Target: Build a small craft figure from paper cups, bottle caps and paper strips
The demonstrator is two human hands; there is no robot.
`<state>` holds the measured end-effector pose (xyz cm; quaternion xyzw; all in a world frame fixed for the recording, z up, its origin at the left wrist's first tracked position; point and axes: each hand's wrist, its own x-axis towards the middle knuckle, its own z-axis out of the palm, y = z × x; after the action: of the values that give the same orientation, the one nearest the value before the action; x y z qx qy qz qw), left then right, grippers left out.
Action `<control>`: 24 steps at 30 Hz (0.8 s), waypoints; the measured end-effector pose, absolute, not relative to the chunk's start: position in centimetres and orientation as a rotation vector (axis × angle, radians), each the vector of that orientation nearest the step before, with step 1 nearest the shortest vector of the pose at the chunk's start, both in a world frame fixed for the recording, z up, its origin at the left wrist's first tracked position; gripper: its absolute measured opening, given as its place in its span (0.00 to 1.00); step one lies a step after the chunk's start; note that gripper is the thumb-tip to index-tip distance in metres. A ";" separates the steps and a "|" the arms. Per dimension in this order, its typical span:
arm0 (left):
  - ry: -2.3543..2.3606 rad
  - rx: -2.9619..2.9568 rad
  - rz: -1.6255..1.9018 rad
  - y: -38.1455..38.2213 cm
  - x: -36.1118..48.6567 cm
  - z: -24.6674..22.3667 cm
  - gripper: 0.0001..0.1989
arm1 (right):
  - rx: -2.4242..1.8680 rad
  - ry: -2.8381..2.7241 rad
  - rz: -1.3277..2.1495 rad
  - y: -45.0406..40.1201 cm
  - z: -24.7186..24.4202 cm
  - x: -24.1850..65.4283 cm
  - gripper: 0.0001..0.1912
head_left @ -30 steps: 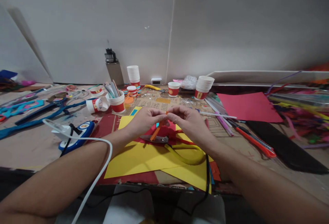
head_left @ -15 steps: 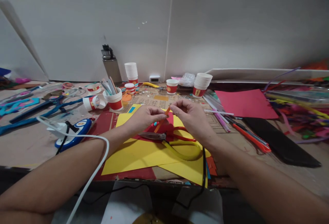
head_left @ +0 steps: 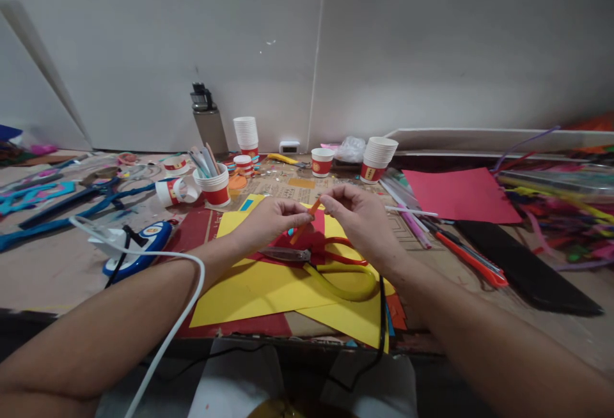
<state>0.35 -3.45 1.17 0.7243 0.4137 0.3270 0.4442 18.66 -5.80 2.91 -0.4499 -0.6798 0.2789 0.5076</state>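
A narrow orange strip (head_left: 300, 229) slants between my two hands over the middle of the table. My left hand (head_left: 273, 218) pinches it between thumb and fingers. The fingers of my right hand (head_left: 352, 210) are closed at its upper end. Below the hands lie scissors (head_left: 343, 282) with one yellow and one red handle, blades pointing left. They rest across a red paper piece (head_left: 314, 239) and yellow sheets (head_left: 240, 290).
A cup of pens (head_left: 212, 188) and a tipped cup (head_left: 167, 193) stand left. Stacked cups (head_left: 378, 153) are behind. A red cutter (head_left: 472, 258), black case (head_left: 527, 271) and red sheet (head_left: 460, 194) lie right. A white cable (head_left: 180, 322) crosses my left forearm.
The orange strip has shifted slightly and shows a little less length below my left fingers. Both hands remain almost where they were.
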 end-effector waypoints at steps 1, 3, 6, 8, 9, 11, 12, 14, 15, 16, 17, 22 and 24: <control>1.030 1.794 0.809 -3.5 0.3 1.2 0.13 | -1.087 -1.636 0.668 -5.8 2.9 18.6 0.07; 1.015 1.787 0.809 -3.5 0.3 1.2 0.13 | -1.083 -1.633 0.660 -5.9 2.9 18.6 0.07; 0.979 1.797 0.828 -3.7 0.3 1.3 0.14 | -1.038 -1.658 0.653 -6.2 3.0 18.5 0.07; 0.983 1.809 0.880 -3.7 0.3 1.5 0.14 | -0.972 -1.682 0.696 -6.5 3.0 18.5 0.07; 0.996 1.827 0.924 -3.7 0.2 1.6 0.13 | -0.936 -1.683 0.740 -6.5 3.0 18.5 0.08; 1.039 1.914 1.039 -3.6 0.0 1.7 0.12 | -0.875 -1.623 0.844 -6.4 3.0 18.5 0.11; 1.059 1.981 1.106 -3.5 -0.2 1.7 0.11 | -0.868 -1.566 0.898 -6.3 2.9 18.6 0.13; 1.075 2.129 1.246 -3.1 -0.7 1.5 0.11 | -0.908 -1.441 1.000 -5.8 2.7 18.7 0.16; 1.061 2.200 1.305 -2.9 -0.9 1.4 0.11 | -0.947 -1.396 1.058 -5.5 2.5 18.7 0.17; 1.035 2.276 1.350 -2.6 -1.2 1.2 0.11 | -0.993 -1.371 1.128 -5.2 2.3 18.8 0.17; 0.995 2.363 1.376 -2.4 -1.4 1.0 0.11 | -1.040 -1.360 1.210 -5.1 2.2 18.8 0.17; 0.769 2.769 1.406 -1.6 -2.2 0.6 0.08 | -1.139 -1.372 1.510 -5.2 2.0 18.6 0.21; 0.733 2.865 1.375 -1.6 -2.3 0.6 0.08 | -1.148 -1.421 1.524 -5.4 2.1 18.5 0.22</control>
<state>-2.32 -1.61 0.61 0.8769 0.2243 0.4209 -0.0598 18.54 -5.40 2.09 -0.4478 -0.5545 0.5945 0.3724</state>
